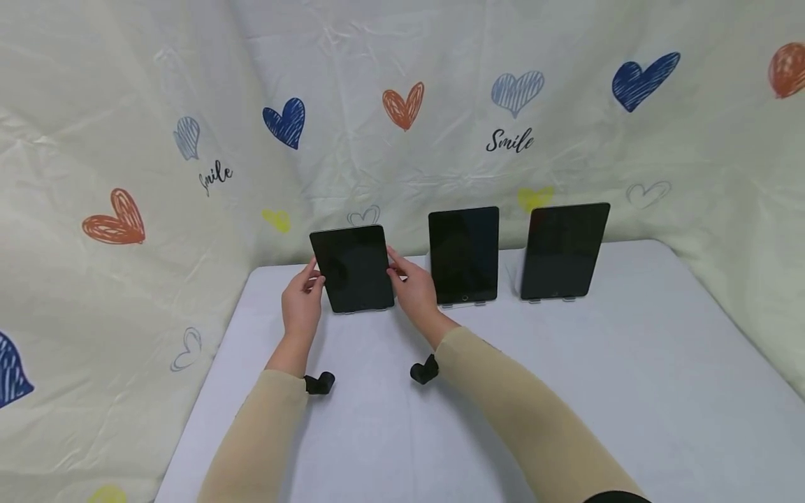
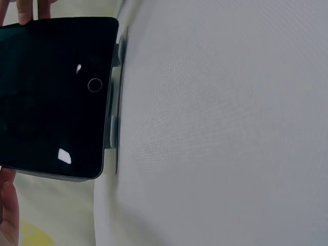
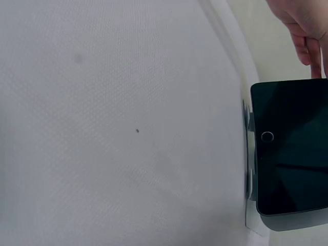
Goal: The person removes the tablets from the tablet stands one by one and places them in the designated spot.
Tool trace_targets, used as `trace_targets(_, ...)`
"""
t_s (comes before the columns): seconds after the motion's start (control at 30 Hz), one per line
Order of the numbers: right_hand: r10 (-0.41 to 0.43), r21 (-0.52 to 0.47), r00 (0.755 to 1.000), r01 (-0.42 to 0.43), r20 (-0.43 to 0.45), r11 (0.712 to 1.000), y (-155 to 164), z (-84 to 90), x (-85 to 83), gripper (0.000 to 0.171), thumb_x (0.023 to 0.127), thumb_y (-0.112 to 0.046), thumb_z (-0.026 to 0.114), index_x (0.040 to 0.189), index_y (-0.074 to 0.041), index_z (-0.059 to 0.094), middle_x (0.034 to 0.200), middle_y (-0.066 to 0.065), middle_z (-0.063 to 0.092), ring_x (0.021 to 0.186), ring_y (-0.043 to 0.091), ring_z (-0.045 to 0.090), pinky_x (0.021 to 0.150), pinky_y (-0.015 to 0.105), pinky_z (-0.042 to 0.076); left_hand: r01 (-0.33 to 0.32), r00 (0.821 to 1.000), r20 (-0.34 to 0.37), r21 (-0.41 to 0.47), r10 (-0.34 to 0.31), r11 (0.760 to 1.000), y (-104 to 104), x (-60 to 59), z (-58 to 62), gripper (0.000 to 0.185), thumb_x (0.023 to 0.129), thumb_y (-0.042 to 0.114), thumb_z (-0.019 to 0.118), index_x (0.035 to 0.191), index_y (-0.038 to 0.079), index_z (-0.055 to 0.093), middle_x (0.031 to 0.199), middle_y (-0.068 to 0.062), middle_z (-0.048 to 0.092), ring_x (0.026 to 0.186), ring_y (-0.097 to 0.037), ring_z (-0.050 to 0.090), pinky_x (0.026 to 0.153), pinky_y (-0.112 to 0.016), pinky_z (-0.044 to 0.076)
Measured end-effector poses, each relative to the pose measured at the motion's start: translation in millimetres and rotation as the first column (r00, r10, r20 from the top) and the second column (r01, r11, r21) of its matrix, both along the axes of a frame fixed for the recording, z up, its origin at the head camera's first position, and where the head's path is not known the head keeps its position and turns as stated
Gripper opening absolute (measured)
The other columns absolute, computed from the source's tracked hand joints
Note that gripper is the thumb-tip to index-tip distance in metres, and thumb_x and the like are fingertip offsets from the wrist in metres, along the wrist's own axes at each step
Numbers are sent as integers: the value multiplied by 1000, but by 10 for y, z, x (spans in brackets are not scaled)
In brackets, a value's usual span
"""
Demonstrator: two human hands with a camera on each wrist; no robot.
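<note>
Nearest you, your tan sleeves reach out over the white table [image 1: 566, 391], each wrist carrying a small black camera mount. Further on, your left hand [image 1: 302, 307] and right hand [image 1: 415, 290] hold the left tablet [image 1: 353, 269] by its two side edges, fingers curled round them; it stands upright, screen dark, on a small clear stand [image 2: 114, 128]. To its right stand the middle tablet [image 1: 464, 255] and the right tablet [image 1: 562, 250], apart from each other. Behind everything hangs a cream cloth [image 1: 440, 126] printed with hearts and "Smile".
</note>
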State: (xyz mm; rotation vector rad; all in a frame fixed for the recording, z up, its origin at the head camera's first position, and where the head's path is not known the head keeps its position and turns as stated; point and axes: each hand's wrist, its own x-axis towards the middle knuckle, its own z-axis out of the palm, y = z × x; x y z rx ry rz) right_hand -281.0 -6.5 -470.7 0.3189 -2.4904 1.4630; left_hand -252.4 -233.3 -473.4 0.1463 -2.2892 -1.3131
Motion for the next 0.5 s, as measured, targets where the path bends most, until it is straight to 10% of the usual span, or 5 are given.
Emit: trace_targets(0.5,23,-121,995,-11,97,993,85,114,142,53,96,-13,66,143,-34,54,108,2,71,97,18,65,63,28,51,66,998,25,8,-66,998,0,170,117,47,96,12,67,141,22,57,109,-8,68,100,-23,66,91,-40,52)
